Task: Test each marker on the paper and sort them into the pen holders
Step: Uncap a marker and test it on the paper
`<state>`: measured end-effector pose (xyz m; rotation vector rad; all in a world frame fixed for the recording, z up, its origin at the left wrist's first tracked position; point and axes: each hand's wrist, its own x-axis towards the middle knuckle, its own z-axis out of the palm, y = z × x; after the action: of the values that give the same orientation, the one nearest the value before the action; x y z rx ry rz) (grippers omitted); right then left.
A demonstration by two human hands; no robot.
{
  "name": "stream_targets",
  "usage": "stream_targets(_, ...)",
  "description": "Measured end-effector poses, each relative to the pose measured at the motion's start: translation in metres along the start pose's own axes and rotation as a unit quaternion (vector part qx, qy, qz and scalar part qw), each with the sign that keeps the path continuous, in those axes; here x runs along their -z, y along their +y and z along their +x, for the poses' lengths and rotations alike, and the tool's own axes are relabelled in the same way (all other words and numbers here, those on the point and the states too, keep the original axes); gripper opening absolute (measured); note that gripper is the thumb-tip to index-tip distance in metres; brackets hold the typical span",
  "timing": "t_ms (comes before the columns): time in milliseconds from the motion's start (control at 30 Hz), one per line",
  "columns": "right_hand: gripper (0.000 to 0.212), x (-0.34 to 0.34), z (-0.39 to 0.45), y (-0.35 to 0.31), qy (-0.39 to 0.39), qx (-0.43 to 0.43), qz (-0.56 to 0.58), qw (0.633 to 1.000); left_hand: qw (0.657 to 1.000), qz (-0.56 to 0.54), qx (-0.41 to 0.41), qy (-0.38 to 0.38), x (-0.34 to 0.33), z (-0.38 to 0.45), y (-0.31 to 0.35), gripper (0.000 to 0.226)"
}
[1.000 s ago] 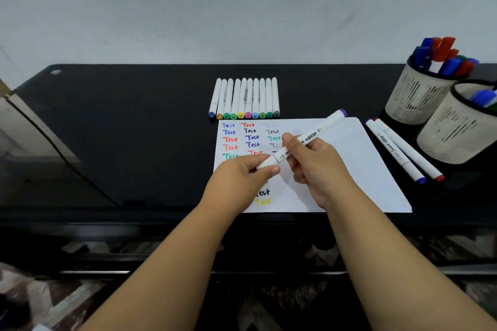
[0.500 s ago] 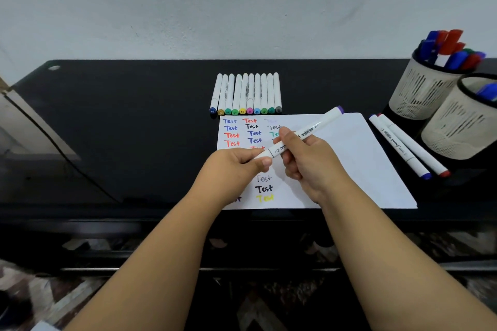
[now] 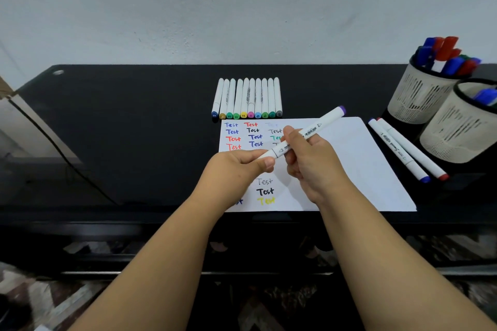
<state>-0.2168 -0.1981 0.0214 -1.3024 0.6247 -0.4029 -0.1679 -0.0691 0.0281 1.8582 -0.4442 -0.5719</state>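
A white marker (image 3: 321, 123) with a purple end cap slants above the paper (image 3: 349, 158), held by both hands. My right hand (image 3: 309, 161) grips its barrel in the middle. My left hand (image 3: 242, 166) pinches the cap at its lower left end. The paper carries several rows of "Test" in blue, red, black, green and yellow. A row of several white markers (image 3: 247, 98) lies just beyond the paper. Two pen holders stand at the right: the far one (image 3: 419, 97) full of markers, the near one (image 3: 457, 129) showing blue caps.
Two white markers (image 3: 406, 150), one blue-tipped and one red-tipped, lie side by side on the black table (image 3: 121, 129) between the paper and the holders. A grey wall rises behind the table. A dark cable runs along the table's left side.
Both hands with the purple marker have stayed together over the paper, shifting only slightly; the view has tilted a little, so everything sits a bit higher in frame.
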Motion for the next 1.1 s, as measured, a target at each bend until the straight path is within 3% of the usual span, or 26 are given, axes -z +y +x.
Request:
stream_targets(100,0.024,0.002,0.0,-0.002,-0.018,0.01,-0.003,1.0,1.0,-0.01,0.003,-0.011,0.004,-0.001,0.001,0.017)
stream_targets(233,0.022,-0.002,0.001,0.003,-0.037,0.012,-0.002,0.999,1.0,-0.004,0.011,-0.013,0.006,0.002,0.0,0.008)
stream_targets(400,0.026,0.019,0.017,-0.008,0.019,0.031,0.096,0.995,0.996,-0.074,0.042,-0.04,0.026,0.0,-0.009,0.011)
stream_targets(733,0.023,0.021,0.019,-0.002,0.073,0.042,-0.021,0.996,0.997,0.049,0.027,0.055,0.016,0.008,-0.011,0.036)
stream_targets(967,0.02,0.029,0.028,0.005,0.096,0.093,-0.126,0.983,0.992,0.095,-0.009,0.082,0.012,0.015,-0.017,0.038)
stream_targets(1100,0.035,0.028,0.032,0.015,0.101,0.111,-0.202,0.968,0.988,0.13,-0.01,0.081,0.009,0.018,-0.017,0.038)
